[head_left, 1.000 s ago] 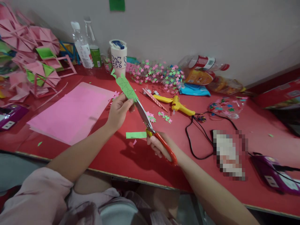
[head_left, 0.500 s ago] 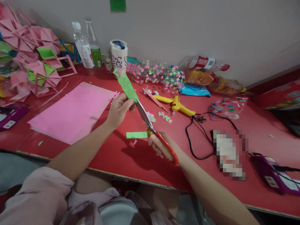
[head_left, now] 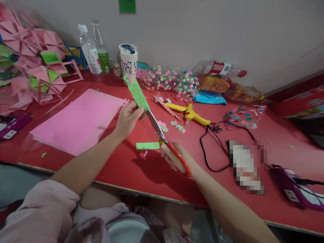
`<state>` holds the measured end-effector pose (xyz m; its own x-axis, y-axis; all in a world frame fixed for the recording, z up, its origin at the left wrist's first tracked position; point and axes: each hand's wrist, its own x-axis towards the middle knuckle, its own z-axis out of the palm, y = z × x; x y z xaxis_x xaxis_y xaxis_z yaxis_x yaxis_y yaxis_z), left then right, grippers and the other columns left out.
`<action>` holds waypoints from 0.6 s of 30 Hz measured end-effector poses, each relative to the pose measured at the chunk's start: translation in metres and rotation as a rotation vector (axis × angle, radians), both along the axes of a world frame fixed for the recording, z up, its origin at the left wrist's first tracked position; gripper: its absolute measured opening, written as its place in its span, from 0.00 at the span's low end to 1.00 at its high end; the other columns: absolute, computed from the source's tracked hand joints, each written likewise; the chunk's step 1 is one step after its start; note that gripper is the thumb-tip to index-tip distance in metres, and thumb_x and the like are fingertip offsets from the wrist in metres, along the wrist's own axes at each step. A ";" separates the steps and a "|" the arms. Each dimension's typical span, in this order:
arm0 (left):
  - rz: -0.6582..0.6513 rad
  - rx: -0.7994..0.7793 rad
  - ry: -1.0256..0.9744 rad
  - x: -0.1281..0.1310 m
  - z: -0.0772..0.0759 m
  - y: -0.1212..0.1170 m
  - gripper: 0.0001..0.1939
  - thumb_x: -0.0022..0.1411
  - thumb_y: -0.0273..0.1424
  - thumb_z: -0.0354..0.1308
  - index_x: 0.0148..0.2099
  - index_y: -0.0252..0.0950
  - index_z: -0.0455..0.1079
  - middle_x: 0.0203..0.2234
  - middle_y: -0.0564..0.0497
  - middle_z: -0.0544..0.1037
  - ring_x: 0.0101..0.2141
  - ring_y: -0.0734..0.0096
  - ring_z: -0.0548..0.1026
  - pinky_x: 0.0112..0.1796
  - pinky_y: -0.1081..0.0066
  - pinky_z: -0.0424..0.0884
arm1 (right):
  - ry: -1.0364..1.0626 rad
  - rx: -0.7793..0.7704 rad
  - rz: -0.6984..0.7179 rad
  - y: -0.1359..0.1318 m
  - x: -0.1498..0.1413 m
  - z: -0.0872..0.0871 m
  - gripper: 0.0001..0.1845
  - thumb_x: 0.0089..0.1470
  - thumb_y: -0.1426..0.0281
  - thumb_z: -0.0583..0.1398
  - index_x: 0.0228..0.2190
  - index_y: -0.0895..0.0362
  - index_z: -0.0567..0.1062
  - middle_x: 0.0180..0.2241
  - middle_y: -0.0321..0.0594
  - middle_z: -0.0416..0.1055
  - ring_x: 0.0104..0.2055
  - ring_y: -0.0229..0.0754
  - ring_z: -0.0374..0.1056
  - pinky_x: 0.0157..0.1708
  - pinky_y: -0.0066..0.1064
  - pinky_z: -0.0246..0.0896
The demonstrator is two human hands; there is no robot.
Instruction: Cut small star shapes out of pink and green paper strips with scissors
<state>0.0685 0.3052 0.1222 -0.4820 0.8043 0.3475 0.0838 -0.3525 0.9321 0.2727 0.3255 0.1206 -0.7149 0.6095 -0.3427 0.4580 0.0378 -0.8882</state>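
Between its thumb and fingers, my left hand (head_left: 129, 119) pinches a green paper strip (head_left: 138, 95) with star outlines drawn on it. Its far end has a jagged cut edge. My right hand (head_left: 174, 156) is closed round the red handles of a pair of scissors (head_left: 157, 126). The blade tips meet the strip's near end, right beside my left fingertips. Below the scissors, another green strip (head_left: 147, 145) lies on the red table, with a small pink scrap (head_left: 145, 153) near it. Small pink and green paper stars (head_left: 178, 126) lie beyond the blades.
Pink paper sheets (head_left: 81, 118) lie to the left, near a heap of pink folded paper (head_left: 43, 44). Bottles (head_left: 90, 50) and a white cup (head_left: 128, 59) stand by the wall. A yellow glue gun (head_left: 196, 115), its black cord, and bags of stars (head_left: 172, 81) sit to the right.
Almost nothing differs. The strip and the scissors' handles have shifted very slightly, and both hands keep their grips in nearly the same place.
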 end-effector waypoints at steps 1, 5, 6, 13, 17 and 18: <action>0.001 -0.003 -0.001 0.000 0.000 0.000 0.08 0.55 0.24 0.53 0.24 0.37 0.64 0.15 0.56 0.69 0.19 0.80 0.67 0.22 0.76 0.65 | 0.005 0.004 0.000 0.000 0.000 0.000 0.22 0.55 0.50 0.53 0.22 0.54 0.60 0.10 0.24 0.53 0.09 0.30 0.49 0.11 0.22 0.45; 0.002 0.002 -0.012 0.001 0.001 0.000 0.08 0.54 0.23 0.52 0.24 0.36 0.65 0.15 0.56 0.69 0.18 0.80 0.67 0.22 0.76 0.65 | 0.030 0.027 0.000 -0.001 0.000 0.000 0.23 0.55 0.49 0.54 0.22 0.54 0.60 0.10 0.25 0.53 0.09 0.30 0.49 0.11 0.22 0.45; 0.001 0.002 -0.011 0.001 0.001 0.000 0.08 0.54 0.23 0.52 0.24 0.37 0.65 0.15 0.56 0.69 0.19 0.80 0.67 0.22 0.75 0.65 | 0.037 0.030 0.003 -0.001 0.001 0.000 0.23 0.55 0.49 0.54 0.22 0.54 0.60 0.10 0.25 0.54 0.09 0.30 0.48 0.10 0.22 0.45; 0.014 -0.020 -0.009 0.000 -0.002 0.001 0.08 0.54 0.24 0.53 0.24 0.37 0.64 0.15 0.56 0.69 0.19 0.79 0.67 0.23 0.74 0.64 | 0.040 0.011 0.010 0.001 0.002 -0.003 0.24 0.55 0.47 0.54 0.22 0.54 0.60 0.10 0.25 0.54 0.09 0.30 0.49 0.10 0.23 0.44; 0.016 -0.022 -0.012 0.000 -0.002 0.001 0.08 0.54 0.26 0.54 0.23 0.37 0.63 0.15 0.56 0.68 0.19 0.79 0.67 0.22 0.74 0.64 | 0.059 0.007 0.011 0.000 0.001 -0.002 0.25 0.54 0.46 0.54 0.22 0.54 0.60 0.10 0.25 0.54 0.09 0.30 0.49 0.10 0.23 0.43; 0.015 -0.021 -0.016 0.000 -0.002 0.001 0.08 0.54 0.26 0.54 0.23 0.37 0.63 0.15 0.56 0.69 0.19 0.79 0.67 0.22 0.75 0.64 | 0.058 0.008 0.011 0.000 0.001 -0.002 0.25 0.54 0.47 0.55 0.22 0.54 0.60 0.09 0.25 0.54 0.09 0.30 0.49 0.10 0.23 0.43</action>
